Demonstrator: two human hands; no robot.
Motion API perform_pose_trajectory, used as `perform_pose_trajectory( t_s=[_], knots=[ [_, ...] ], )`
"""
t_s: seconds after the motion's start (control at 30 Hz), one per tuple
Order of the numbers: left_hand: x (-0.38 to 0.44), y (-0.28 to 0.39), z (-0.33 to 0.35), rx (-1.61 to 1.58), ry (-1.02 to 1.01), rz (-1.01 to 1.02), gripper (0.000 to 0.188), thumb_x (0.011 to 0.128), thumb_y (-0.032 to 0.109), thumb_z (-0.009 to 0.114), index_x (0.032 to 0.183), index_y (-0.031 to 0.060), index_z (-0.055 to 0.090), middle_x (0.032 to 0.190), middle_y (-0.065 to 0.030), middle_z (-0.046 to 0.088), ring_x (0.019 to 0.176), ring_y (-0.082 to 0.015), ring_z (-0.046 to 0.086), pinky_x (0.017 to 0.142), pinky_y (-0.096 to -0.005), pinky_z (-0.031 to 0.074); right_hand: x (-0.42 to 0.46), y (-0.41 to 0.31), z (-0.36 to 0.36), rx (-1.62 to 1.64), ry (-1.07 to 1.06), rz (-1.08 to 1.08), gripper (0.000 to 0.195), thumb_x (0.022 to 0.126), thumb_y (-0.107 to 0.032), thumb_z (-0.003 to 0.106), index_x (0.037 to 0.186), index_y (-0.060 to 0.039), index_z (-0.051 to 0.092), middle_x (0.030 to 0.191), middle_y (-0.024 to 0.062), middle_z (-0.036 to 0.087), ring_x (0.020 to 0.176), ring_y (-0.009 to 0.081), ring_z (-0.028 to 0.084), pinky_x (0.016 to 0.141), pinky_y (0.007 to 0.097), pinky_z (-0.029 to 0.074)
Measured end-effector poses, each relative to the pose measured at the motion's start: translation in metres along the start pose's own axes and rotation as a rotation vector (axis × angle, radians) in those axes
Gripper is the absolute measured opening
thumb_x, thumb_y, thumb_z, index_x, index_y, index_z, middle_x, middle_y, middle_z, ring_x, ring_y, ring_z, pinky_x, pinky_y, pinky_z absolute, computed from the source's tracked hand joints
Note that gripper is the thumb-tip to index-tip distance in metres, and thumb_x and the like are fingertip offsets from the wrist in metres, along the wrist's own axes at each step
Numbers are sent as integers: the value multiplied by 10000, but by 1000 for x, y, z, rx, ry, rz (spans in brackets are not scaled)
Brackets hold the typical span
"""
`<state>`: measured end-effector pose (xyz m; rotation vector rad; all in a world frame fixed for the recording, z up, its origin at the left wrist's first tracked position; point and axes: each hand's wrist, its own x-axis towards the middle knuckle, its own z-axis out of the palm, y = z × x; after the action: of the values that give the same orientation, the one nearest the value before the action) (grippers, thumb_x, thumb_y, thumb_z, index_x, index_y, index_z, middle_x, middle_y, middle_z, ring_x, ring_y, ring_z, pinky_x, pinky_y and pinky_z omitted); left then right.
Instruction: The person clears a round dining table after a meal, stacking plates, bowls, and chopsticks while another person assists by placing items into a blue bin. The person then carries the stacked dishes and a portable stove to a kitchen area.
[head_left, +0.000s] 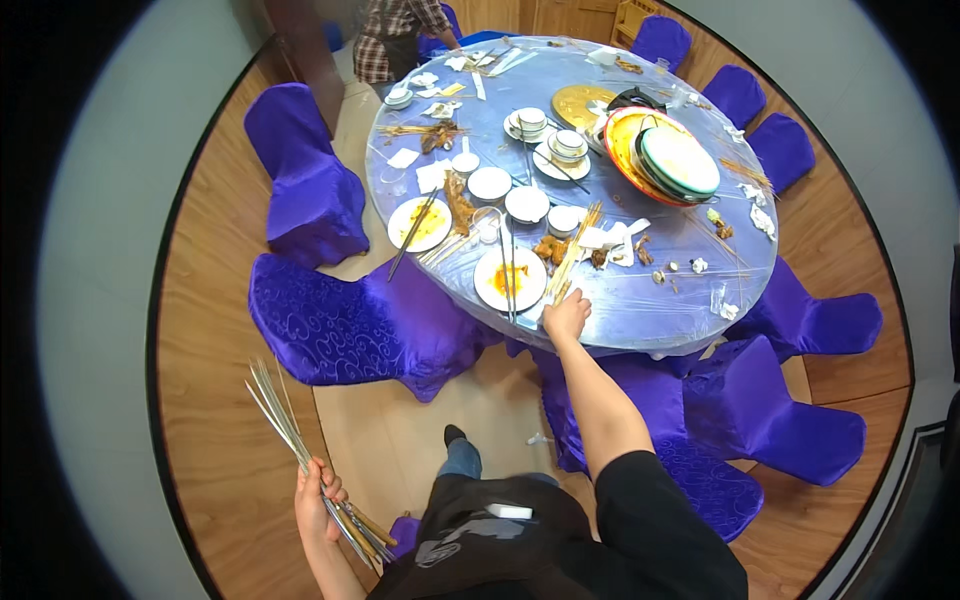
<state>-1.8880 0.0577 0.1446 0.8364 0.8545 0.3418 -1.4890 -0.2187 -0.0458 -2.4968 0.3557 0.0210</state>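
A bundle of metal skewers (281, 416), some with wooden-looking handles, is clasped in my left hand (319, 499), out to the left below table height. At the near table edge, my right hand (568, 316) has its fingers curled on the lower ends of several bamboo skewers (576, 255). Just left of that hand sits a white plate (487, 289) with orange sauce and chopsticks (510, 262) across it. Food scraps (552, 249) and crumpled tissues (619, 241) lie beside the skewers.
The round table (645, 315) wears a plastic cover. Stacked bowls (568, 145), another sauced plate (420, 236) and a pile of large trays (679, 161) stand on it. Purple-covered chairs (322, 322) surround it. A person in a plaid shirt (373, 41) stands at the far left side.
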Motion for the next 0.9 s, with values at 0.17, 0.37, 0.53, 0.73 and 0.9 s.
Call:
perform_pose_trajectory(
  t_s=[0.17,0.37,0.53,0.73,0.9],
  knots=[
    [78,46,32,119,-131,-50,158,997,274,504,963,120,493,683,14,458,516,-42,368,460,-183,328,32,11,26,-68,98,138,701,736,-80,710,1308,62,329,1227,339,412,1152,471,450,986,465,415],
    [154,87,79,267,-208,-57,155,1005,263,488,961,114,488,678,18,464,515,-39,371,462,-183,321,29,23,8,-239,49,233,317,868,-79,571,1139,35,453,1109,265,525,1043,413,552,871,460,495],
    [206,91,161,335,-328,-58,141,1012,239,472,959,109,481,679,15,471,513,-35,371,459,-183,308,57,35,-10,-483,16,270,204,908,-152,512,1076,-37,512,1004,162,622,918,331,631,818,432,510],
    [239,91,238,377,-413,-88,158,1010,248,478,953,100,479,678,25,444,513,-29,353,447,-175,299,60,50,-48,-457,-142,251,272,855,-138,548,1085,1,507,1032,210,616,941,372,624,811,465,494],
    [265,86,273,397,-437,-92,146,1008,232,479,958,95,480,679,20,451,507,-31,353,450,-174,297,60,48,-73,-226,-72,241,344,830,-51,542,1128,41,397,1023,324,555,881,469,609,782,516,502]
  ],
)
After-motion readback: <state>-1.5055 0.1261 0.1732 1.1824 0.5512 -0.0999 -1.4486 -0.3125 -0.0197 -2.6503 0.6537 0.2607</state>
